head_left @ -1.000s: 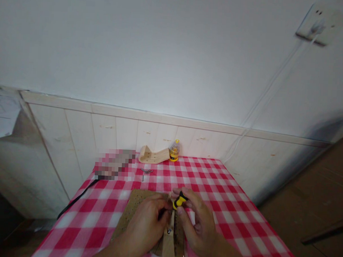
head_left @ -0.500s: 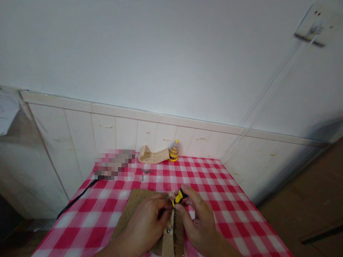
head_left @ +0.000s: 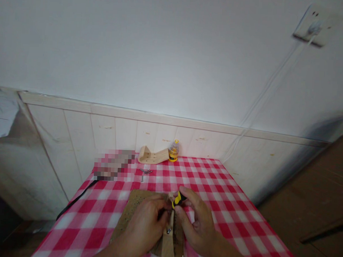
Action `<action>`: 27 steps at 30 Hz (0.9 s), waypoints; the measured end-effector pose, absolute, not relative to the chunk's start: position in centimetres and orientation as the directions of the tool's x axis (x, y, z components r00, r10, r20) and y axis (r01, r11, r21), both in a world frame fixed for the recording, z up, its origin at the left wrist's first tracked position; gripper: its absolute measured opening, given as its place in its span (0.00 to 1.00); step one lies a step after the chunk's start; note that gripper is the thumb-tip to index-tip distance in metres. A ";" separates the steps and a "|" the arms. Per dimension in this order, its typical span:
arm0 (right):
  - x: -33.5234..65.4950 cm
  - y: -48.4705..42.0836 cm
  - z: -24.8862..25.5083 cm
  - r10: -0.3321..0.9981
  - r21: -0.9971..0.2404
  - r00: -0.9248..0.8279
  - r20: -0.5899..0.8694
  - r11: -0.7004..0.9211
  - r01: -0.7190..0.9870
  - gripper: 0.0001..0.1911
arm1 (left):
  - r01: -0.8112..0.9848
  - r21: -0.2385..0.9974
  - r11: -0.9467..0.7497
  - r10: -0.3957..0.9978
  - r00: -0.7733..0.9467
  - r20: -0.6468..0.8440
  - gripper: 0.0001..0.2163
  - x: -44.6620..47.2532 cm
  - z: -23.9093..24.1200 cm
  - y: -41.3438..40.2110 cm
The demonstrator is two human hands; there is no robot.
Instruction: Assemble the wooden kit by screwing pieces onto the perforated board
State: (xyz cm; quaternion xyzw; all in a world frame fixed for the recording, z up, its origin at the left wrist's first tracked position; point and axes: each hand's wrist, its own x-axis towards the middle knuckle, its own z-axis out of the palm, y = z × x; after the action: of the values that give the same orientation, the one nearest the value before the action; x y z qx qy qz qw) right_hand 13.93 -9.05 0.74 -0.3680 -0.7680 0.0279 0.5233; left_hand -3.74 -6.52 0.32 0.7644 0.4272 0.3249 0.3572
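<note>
In my right hand [head_left: 199, 224] is a short yellow-and-black screwdriver [head_left: 178, 199], pinched by its handle and tilted over a narrow wooden piece [head_left: 168, 247]. A shiny screw or bolt head [head_left: 168, 231] shows in that wood, nearer to me. My left hand [head_left: 149, 220] has thumb and fingers pinched together beside the screwdriver's lower end; whatever lies between the fingertips is hidden. Both hands are over a brown cardboard pad [head_left: 132, 206] dotted with small holes, and the wooden piece lies along its right part.
Several loose screws [head_left: 145, 171] lie on the red-and-white checked tablecloth [head_left: 222, 199]. Behind them stand a curved wooden part [head_left: 153, 157] and a yellow-capped bottle-shaped container [head_left: 174, 151] by the wall. A black strap [head_left: 76, 200] runs off the table's left side from a blurred-out object [head_left: 114, 165].
The screwdriver and my right fingers have shifted very slightly. My left hand keeps its place, and the things on the table have not moved.
</note>
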 end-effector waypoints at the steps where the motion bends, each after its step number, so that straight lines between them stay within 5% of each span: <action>1: 14.0 -9.2 0.7 0.603 -0.436 -0.190 0.774 0.727 0.530 0.31 | 0.413 0.829 -0.378 0.884 0.426 0.191 0.11 -3.7 0.3 -6.5; 11: 14.0 -8.7 -0.2 0.649 -0.537 -0.135 0.748 0.713 0.451 0.29 | 0.383 0.835 -0.395 0.879 0.422 0.222 0.11 -3.8 0.2 -6.4; 27: 14.1 -8.6 -0.2 0.634 -0.514 -0.159 0.757 0.728 0.453 0.32 | 0.445 0.808 -0.385 0.888 0.417 0.193 0.12 -3.9 0.4 -6.4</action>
State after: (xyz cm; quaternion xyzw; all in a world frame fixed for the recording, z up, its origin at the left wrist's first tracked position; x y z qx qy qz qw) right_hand 14.14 -8.65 -0.22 -0.3589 -0.7567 0.0838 0.5399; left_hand -3.89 -6.43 0.37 0.7678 0.4342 0.3210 0.3449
